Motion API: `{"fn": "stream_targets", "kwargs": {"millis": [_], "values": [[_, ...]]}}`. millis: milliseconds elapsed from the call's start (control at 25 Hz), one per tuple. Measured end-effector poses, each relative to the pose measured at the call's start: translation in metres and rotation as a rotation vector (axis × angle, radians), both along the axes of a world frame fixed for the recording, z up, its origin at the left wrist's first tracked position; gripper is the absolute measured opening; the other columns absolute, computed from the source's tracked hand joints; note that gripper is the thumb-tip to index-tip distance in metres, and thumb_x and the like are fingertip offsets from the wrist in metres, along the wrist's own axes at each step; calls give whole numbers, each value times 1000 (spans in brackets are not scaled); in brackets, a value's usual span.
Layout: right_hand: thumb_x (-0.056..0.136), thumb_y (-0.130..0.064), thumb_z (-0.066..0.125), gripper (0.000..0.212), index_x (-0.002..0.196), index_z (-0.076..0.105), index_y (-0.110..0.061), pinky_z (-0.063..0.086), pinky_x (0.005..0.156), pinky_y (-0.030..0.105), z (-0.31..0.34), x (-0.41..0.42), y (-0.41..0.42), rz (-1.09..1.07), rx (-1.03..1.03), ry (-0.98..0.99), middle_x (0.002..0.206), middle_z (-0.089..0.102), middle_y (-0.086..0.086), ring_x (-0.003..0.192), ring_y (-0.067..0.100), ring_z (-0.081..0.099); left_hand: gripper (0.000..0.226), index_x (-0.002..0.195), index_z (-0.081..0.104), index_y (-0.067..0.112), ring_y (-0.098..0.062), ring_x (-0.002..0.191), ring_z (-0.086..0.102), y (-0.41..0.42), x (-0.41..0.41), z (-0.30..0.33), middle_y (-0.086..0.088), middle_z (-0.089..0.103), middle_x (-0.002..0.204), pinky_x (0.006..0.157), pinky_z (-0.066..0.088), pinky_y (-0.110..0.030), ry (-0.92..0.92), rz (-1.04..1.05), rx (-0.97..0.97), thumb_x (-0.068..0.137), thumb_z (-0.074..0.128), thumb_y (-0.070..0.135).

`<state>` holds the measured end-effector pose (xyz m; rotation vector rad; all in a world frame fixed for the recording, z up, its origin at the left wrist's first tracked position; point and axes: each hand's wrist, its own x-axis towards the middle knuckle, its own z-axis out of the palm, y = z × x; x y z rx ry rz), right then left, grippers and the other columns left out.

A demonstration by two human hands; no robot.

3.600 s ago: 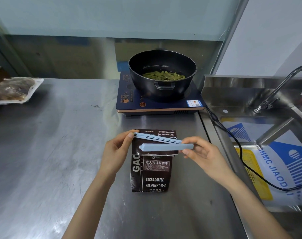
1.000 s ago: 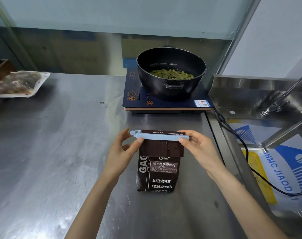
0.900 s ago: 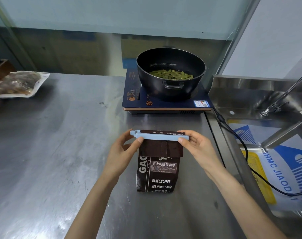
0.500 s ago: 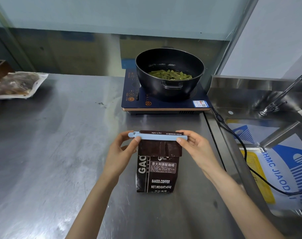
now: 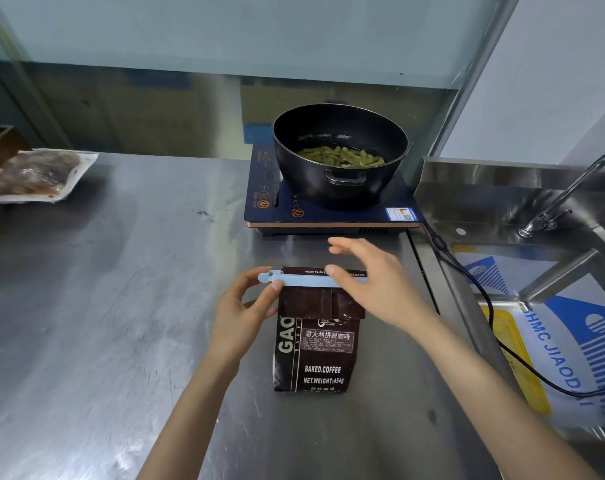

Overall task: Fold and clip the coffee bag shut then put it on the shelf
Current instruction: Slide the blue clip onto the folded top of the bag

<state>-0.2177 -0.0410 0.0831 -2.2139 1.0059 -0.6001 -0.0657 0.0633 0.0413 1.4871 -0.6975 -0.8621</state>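
Note:
A dark brown coffee bag (image 5: 315, 355) stands upright on the steel counter (image 5: 103, 306), its top folded over. A light blue bag clip (image 5: 304, 280) lies closed across the fold. My left hand (image 5: 242, 310) pinches the clip's left end between thumb and fingers. My right hand (image 5: 370, 282) hovers over the clip's right end with fingers spread, thumb near the clip, and hides that end. No shelf is visible.
A black pot (image 5: 341, 154) of green beans sits on a blue induction cooker (image 5: 328, 213) just behind the bag. A steel sink (image 5: 502, 209) with a faucet (image 5: 564, 199) and a printed sack (image 5: 571, 341) lies right. A black cable (image 5: 481, 299) runs along the edge. Packaged food (image 5: 34, 174) rests far left.
The clip went from open to closed over the fold. In the last half second my right hand let go of the clip's right end and lifted, fingers spreading. The left hand stayed.

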Motion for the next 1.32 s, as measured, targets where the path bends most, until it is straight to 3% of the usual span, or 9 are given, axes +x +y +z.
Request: {"fn": "stream_targets", "kwargs": {"millis": [120, 320, 560, 720, 880, 1080, 1320], "values": [[85, -40, 52, 47, 129, 43, -23, 38, 95, 28, 3, 19, 6, 104, -75, 175, 125, 55, -8, 117, 11, 48, 22, 104, 59, 19, 3, 73, 66, 1, 0, 1, -2, 61, 113, 63, 54, -11, -6, -6, -13, 82, 58, 22], [87, -37, 50, 40, 124, 49, -22, 41, 88, 34, 2, 33, 12, 141, -92, 268, 121, 59, -1, 113, 20, 51, 23, 105, 59, 19, 5, 71, 65, 2, 0, 1, 1, 61, 109, 61, 53, -10, -9, 3, -22, 82, 59, 22], [87, -34, 51, 30, 114, 55, -23, 34, 80, 29, -3, 36, 14, 86, -45, 237, 112, 63, 0, 103, 24, 54, 12, 92, 61, 26, -1, 75, 66, 2, 2, 1, 6, 64, 98, 63, 53, -12, -17, 0, -21, 82, 60, 20], [88, -33, 50, 29, 115, 54, -23, 26, 81, 27, -5, 38, 19, 43, -70, 250, 114, 61, -1, 109, 24, 47, 9, 86, 62, 28, -12, 90, 62, 1, 3, -2, 6, 66, 92, 81, 50, -26, -24, 26, -2, 80, 62, 21], [88, -33, 50, 29, 114, 53, -21, 24, 81, 25, -4, 39, 21, 42, -79, 244, 114, 61, -1, 110, 23, 45, 7, 83, 60, 25, 5, 79, 58, 0, 3, -2, 10, 64, 87, 68, 45, -7, -83, 42, -5, 81, 61, 18], [88, -33, 50, 29, 113, 53, -20, 26, 83, 27, -5, 40, 22, 35, -81, 239, 114, 60, -1, 111, 23, 44, 9, 79, 57, 25, -6, 80, 55, -4, 2, -2, 12, 61, 85, 63, 43, -6, -124, 63, 23, 81, 60, 17], [87, -33, 51, 29, 113, 52, -20, 26, 85, 25, -6, 40, 22, 40, -102, 238, 115, 60, -1, 112, 21, 42, 6, 84, 58, 19, -5, 75, 55, -5, 1, -1, 9, 60, 81, 61, 42, -2, -116, 71, 8, 82, 60, 15]]}}
